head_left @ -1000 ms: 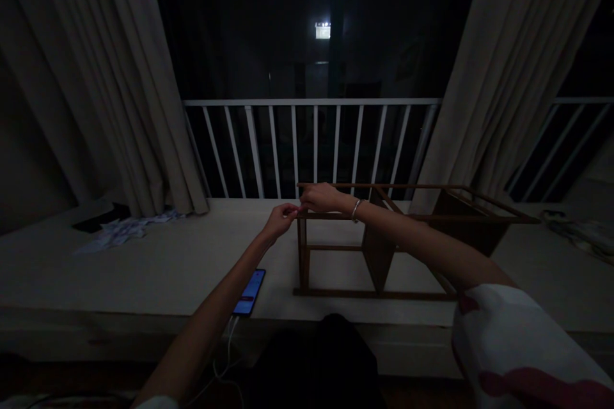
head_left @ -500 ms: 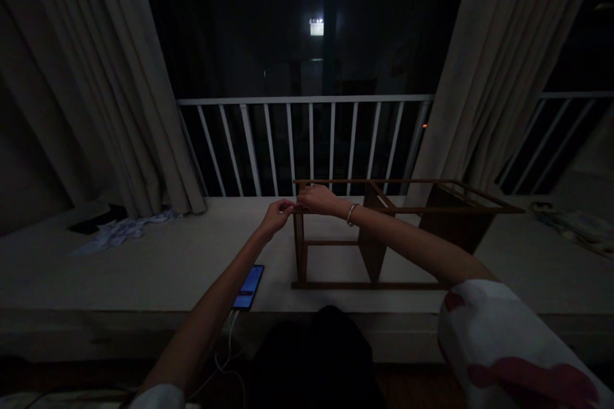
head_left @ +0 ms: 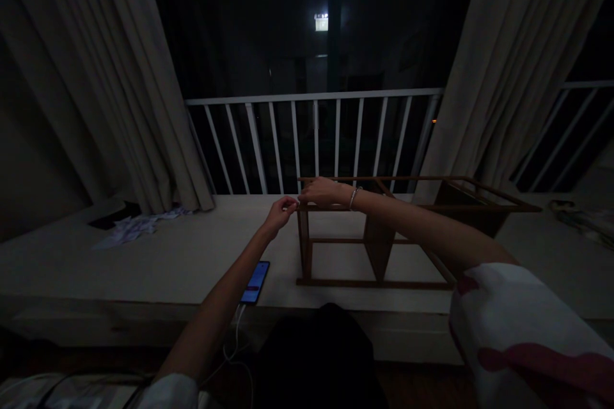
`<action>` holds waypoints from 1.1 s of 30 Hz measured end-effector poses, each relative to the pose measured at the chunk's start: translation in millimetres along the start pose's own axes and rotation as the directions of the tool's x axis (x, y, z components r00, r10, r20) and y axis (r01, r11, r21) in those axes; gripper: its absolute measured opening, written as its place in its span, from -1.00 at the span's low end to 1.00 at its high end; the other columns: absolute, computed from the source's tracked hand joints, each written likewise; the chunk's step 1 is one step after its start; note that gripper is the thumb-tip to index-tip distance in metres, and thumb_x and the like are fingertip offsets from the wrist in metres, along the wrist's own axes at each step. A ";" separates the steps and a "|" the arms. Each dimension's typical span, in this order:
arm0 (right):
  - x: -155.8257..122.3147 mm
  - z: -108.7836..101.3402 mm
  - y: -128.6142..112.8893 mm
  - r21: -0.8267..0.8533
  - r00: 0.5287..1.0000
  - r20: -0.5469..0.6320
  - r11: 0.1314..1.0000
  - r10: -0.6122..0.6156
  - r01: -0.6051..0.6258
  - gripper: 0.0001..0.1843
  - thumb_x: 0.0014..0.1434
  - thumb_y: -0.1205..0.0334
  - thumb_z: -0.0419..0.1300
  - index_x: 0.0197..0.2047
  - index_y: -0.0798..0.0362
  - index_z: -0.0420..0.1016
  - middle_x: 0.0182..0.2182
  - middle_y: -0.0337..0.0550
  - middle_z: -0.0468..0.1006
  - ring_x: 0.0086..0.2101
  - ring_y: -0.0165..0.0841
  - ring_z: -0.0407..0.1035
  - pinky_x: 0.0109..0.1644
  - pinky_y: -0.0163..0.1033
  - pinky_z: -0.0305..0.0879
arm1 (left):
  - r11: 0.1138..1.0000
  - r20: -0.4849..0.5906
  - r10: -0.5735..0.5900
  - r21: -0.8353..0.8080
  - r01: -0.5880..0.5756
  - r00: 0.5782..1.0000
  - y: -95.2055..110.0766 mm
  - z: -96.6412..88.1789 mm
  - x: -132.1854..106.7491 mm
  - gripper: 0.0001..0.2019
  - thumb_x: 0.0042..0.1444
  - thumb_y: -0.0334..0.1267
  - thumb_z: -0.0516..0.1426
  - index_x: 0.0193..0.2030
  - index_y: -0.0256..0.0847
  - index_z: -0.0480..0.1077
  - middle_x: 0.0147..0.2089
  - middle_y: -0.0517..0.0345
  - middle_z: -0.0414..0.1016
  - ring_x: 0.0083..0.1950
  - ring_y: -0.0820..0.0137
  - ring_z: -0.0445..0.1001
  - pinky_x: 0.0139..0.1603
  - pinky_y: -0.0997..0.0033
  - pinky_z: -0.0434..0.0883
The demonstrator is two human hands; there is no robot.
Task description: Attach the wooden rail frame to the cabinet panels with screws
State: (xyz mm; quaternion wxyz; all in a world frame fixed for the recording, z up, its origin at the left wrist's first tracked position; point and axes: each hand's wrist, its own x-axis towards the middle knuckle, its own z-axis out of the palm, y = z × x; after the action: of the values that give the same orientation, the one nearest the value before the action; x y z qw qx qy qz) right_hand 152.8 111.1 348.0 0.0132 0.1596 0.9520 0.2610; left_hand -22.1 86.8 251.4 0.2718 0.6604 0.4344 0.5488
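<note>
A brown wooden shelf frame [head_left: 345,282] lies on its side on the pale window ledge. My right hand [head_left: 322,192], with a bracelet at the wrist, is closed over the top rail at its left end. Just left of that corner, my left hand [head_left: 280,212] is in a pinch, fingertips touching or nearly touching the frame. Something small and light may be between those fingers, but it is too dim to make out. My right forearm crosses in front of the frame and hides part of its upper rail and panels.
A lit phone [head_left: 256,281] with a white cable [head_left: 236,332] lies at the front edge of the ledge [head_left: 158,275]. Crumpled cloth [head_left: 132,230] is at the left. Behind stand a white railing [head_left: 316,97] and curtains [head_left: 158,108] by the dark window.
The whole view has shifted slightly, so the frame and phone appear a little farther right. Both hands stay at the frame's upper left corner, with only slight finger movement.
</note>
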 end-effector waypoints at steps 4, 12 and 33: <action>3.1 1.5 8.7 0.013 0.998 0.052 1.000 -0.026 0.026 -0.76 0.06 0.36 0.03 -0.17 0.02 0.35 -0.26 -0.10 0.48 -0.25 -0.35 0.33 -0.31 -0.32 0.10 | 0.993 0.025 -0.070 -0.095 0.072 0.997 -4.9 0.8 1.3 -0.76 -0.12 -0.10 0.12 -0.38 -0.24 0.34 -0.35 0.16 0.40 -0.26 0.43 0.33 -0.19 0.45 0.24; 3.2 -0.4 15.0 0.040 0.991 0.021 0.991 -0.129 0.128 -0.72 0.05 0.47 -0.04 -0.23 0.03 0.39 -0.23 -0.13 0.44 -0.17 -0.36 0.28 -0.29 -0.33 0.11 | 0.968 0.007 -0.184 -0.174 0.182 0.983 -15.1 5.3 2.4 -0.75 -0.12 -0.10 0.12 -0.33 -0.21 0.33 -0.26 0.10 0.44 -0.22 0.39 0.35 -0.27 0.42 0.21; 14.2 15.2 18.5 -0.023 0.984 -0.098 0.988 -0.152 0.150 -0.77 0.16 0.37 -0.09 -0.22 0.10 0.36 -0.27 -0.10 0.38 -0.24 -0.38 0.22 -0.22 -0.28 0.07 | 0.895 0.050 -0.293 -0.338 0.292 0.955 -23.2 4.5 6.7 -0.79 -0.20 -0.16 0.14 -0.36 -0.11 0.31 -0.29 0.25 0.44 -0.21 0.45 0.37 -0.28 0.45 0.20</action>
State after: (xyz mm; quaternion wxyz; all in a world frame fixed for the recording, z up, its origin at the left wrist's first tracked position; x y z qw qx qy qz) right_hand 146.5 138.0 345.0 -0.0132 0.0737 0.9587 0.2742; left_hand -24.0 104.1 234.2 0.4612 0.5299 0.4272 0.5692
